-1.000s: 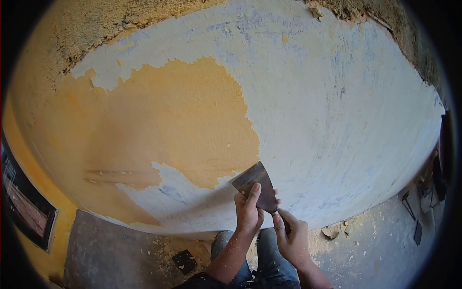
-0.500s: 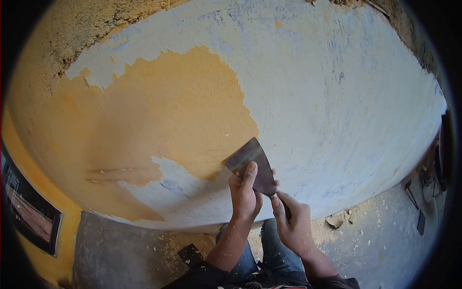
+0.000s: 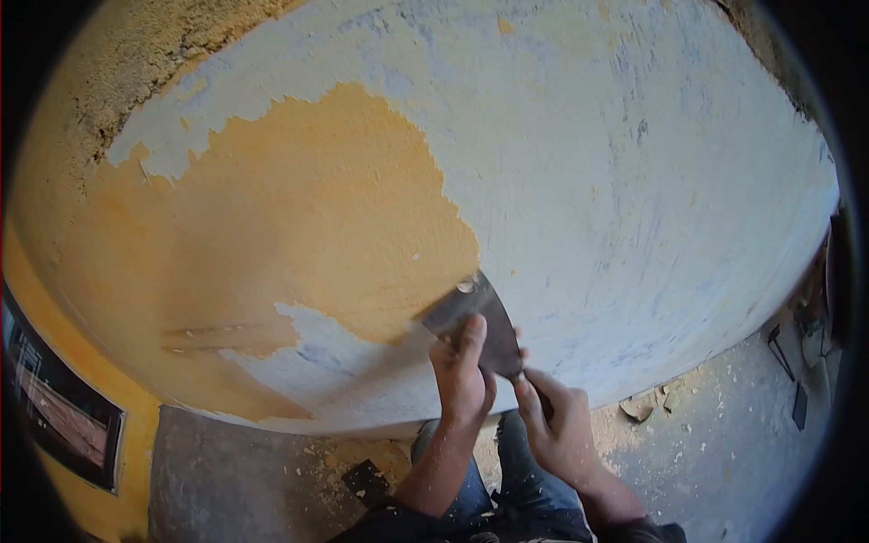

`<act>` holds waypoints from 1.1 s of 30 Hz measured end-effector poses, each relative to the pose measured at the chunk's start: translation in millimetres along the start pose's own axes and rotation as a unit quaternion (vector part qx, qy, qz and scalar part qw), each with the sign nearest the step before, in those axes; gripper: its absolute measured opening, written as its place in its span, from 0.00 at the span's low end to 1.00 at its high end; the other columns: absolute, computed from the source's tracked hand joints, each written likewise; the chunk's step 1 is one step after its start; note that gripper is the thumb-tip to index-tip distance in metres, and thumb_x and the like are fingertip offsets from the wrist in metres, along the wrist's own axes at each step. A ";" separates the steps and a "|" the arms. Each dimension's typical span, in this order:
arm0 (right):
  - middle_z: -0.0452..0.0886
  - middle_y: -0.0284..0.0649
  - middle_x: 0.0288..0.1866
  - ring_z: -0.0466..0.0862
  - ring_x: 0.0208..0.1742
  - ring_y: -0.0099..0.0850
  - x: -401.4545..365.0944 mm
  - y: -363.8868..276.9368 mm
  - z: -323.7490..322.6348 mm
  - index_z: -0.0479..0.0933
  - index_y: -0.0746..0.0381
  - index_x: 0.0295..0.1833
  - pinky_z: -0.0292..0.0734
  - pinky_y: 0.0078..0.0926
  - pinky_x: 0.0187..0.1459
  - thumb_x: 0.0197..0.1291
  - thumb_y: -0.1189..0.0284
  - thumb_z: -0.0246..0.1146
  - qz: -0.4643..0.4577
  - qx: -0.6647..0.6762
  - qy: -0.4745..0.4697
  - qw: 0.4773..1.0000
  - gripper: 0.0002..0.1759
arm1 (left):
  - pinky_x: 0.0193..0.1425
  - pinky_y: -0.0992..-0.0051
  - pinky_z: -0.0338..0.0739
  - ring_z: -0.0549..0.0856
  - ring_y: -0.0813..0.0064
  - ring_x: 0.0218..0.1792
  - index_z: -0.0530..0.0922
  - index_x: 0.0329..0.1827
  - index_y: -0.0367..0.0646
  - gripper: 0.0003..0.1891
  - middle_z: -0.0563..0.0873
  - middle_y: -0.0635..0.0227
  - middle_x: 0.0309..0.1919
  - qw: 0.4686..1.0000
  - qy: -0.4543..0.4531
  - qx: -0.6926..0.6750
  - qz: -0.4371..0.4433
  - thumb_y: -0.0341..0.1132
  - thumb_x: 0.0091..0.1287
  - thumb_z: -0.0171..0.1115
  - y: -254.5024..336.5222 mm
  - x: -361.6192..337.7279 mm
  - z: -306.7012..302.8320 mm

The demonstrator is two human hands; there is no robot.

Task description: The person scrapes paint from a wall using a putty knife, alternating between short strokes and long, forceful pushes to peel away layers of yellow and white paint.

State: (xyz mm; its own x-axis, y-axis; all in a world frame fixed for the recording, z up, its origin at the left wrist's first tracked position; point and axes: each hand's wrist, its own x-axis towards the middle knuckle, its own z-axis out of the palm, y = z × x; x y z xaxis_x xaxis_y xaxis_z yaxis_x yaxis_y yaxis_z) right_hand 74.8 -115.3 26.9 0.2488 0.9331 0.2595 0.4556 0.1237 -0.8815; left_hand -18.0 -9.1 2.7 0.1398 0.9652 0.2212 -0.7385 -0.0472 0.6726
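A wide, dark scraper (image 3: 493,330) lies with its blade edge at the lower right border of the yellow paint (image 3: 317,208) on the wall. A small loose paint flake (image 3: 467,286) sits at the blade's upper corner. My left hand (image 3: 463,371) grips the blade from the side, its thumb flat on the face. Closed around the handle is my right hand (image 3: 559,430), lower and to the right. Bare whitish wall (image 3: 579,199) with bluish streaks spreads right of the yellow area and in a strip beneath it.
Rough, crumbly plaster (image 3: 136,81) borders the wall at the upper left. Paint chips and a larger curled flake (image 3: 636,409) litter the grey floor (image 3: 235,480). A dark flat piece (image 3: 365,480) lies by my legs. A dark-framed opening (image 3: 68,407) is at left, tools (image 3: 787,371) at right.
The scraper sits slightly lower in view, and a small flake now shows at its blade corner. The view has shifted slightly. Both hands keep their hold.
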 end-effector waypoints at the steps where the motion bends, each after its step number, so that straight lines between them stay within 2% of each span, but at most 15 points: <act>1: 0.76 0.54 0.19 0.81 0.18 0.37 7.0 -6.4 1.2 0.79 0.72 0.52 0.69 0.32 0.24 0.71 0.72 0.59 -0.014 0.015 0.004 1.000 0.14 | 0.32 0.65 0.89 0.90 0.66 0.31 0.78 0.49 0.30 0.15 0.87 0.56 0.35 1.000 0.007 0.003 -0.006 0.38 0.74 0.63 3.8 1.2 1.0; 5: 0.76 0.53 0.20 0.81 0.18 0.37 -5.4 -4.3 -0.5 0.79 0.72 0.53 0.69 0.31 0.24 0.71 0.72 0.59 -0.027 0.021 0.006 0.999 0.14 | 0.32 0.66 0.90 0.90 0.66 0.33 0.78 0.49 0.31 0.14 0.87 0.57 0.36 1.000 -0.010 -0.003 -0.008 0.37 0.74 0.62 11.4 -3.8 3.2; 6: 0.76 0.53 0.20 0.81 0.18 0.37 -2.3 -2.7 -2.1 0.79 0.72 0.53 0.69 0.31 0.24 0.71 0.72 0.59 -0.032 0.022 0.009 0.999 0.14 | 0.30 0.68 0.89 0.90 0.67 0.32 0.78 0.49 0.33 0.14 0.86 0.58 0.35 1.000 -0.004 0.013 -0.008 0.38 0.75 0.61 6.8 -5.0 5.7; 9: 0.76 0.53 0.20 0.80 0.18 0.36 -4.5 -1.2 -1.8 0.79 0.73 0.53 0.69 0.31 0.24 0.71 0.72 0.59 0.018 0.027 -0.004 0.999 0.14 | 0.29 0.69 0.90 0.90 0.68 0.33 0.79 0.48 0.35 0.12 0.86 0.60 0.34 1.000 -0.003 0.023 -0.012 0.38 0.75 0.60 3.3 -1.4 4.3; 11: 0.76 0.53 0.19 0.79 0.18 0.34 1.2 -9.7 -3.5 0.79 0.73 0.53 0.69 0.32 0.24 0.72 0.72 0.59 -0.009 0.063 0.013 0.998 0.15 | 0.28 0.69 0.90 0.90 0.69 0.34 0.78 0.48 0.35 0.13 0.86 0.61 0.35 1.000 0.000 0.012 -0.007 0.38 0.75 0.61 7.0 1.4 7.9; 18: 0.76 0.54 0.20 0.80 0.19 0.34 -2.1 -14.7 -8.8 0.79 0.73 0.54 0.69 0.32 0.25 0.72 0.71 0.58 0.021 0.041 -0.018 0.999 0.15 | 0.28 0.70 0.89 0.90 0.69 0.34 0.78 0.48 0.34 0.13 0.86 0.62 0.35 1.000 -0.004 0.008 0.008 0.38 0.76 0.59 9.4 1.5 13.0; 23: 0.74 0.53 0.19 0.78 0.18 0.31 -3.5 -15.0 -8.9 0.79 0.73 0.54 0.68 0.31 0.24 0.73 0.71 0.58 -0.013 0.047 -0.003 0.999 0.15 | 0.27 0.69 0.89 0.90 0.68 0.33 0.77 0.50 0.33 0.14 0.86 0.61 0.37 1.000 -0.002 0.013 0.015 0.38 0.76 0.59 13.2 -1.7 14.5; 25: 0.74 0.53 0.19 0.77 0.18 0.30 3.4 -18.3 -13.1 0.79 0.73 0.54 0.67 0.31 0.24 0.73 0.71 0.58 -0.016 0.041 -0.008 0.999 0.15 | 0.32 0.66 0.91 0.90 0.65 0.36 0.78 0.49 0.30 0.14 0.86 0.58 0.39 1.000 -0.024 -0.011 0.012 0.37 0.74 0.63 15.1 -2.5 18.2; 27: 0.74 0.52 0.18 0.76 0.18 0.29 5.5 -20.4 -14.8 0.79 0.73 0.54 0.67 0.31 0.24 0.73 0.71 0.58 0.002 0.037 -0.022 0.999 0.15 | 0.32 0.66 0.91 0.90 0.66 0.36 0.78 0.48 0.31 0.14 0.87 0.58 0.39 0.999 -0.024 -0.021 0.008 0.37 0.74 0.63 15.2 6.5 21.6; 29: 0.73 0.52 0.18 0.73 0.18 0.27 14.7 -25.4 -16.0 0.79 0.73 0.54 0.67 0.31 0.24 0.73 0.71 0.58 0.000 0.051 -0.013 0.999 0.15 | 0.26 0.70 0.87 0.89 0.68 0.31 0.77 0.51 0.34 0.14 0.86 0.59 0.36 0.999 0.017 0.010 0.025 0.39 0.76 0.59 20.3 10.7 31.5; 30: 0.73 0.51 0.18 0.73 0.18 0.25 10.6 -24.5 -14.5 0.78 0.73 0.53 0.66 0.30 0.24 0.73 0.71 0.59 -0.002 0.053 -0.005 0.999 0.15 | 0.26 0.70 0.87 0.89 0.68 0.31 0.77 0.51 0.34 0.14 0.85 0.61 0.36 1.000 -0.015 0.025 0.004 0.39 0.76 0.59 23.5 7.2 25.4; 33: 0.73 0.51 0.18 0.72 0.19 0.25 -1.1 -19.7 -12.4 0.78 0.73 0.53 0.66 0.30 0.24 0.73 0.71 0.58 -0.013 0.065 0.009 0.998 0.15 | 0.26 0.70 0.87 0.89 0.67 0.31 0.78 0.49 0.34 0.14 0.85 0.61 0.36 1.000 -0.013 0.020 0.013 0.40 0.76 0.60 18.6 -0.7 28.1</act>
State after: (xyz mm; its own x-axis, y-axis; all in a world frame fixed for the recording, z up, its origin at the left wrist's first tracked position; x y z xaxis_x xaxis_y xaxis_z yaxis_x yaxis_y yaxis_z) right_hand 76.1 -122.9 48.9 0.2546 0.9229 0.2889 0.3478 0.1914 -0.9178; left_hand -13.3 -17.8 34.8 0.1385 0.9562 0.2580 -0.7153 -0.0836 0.6939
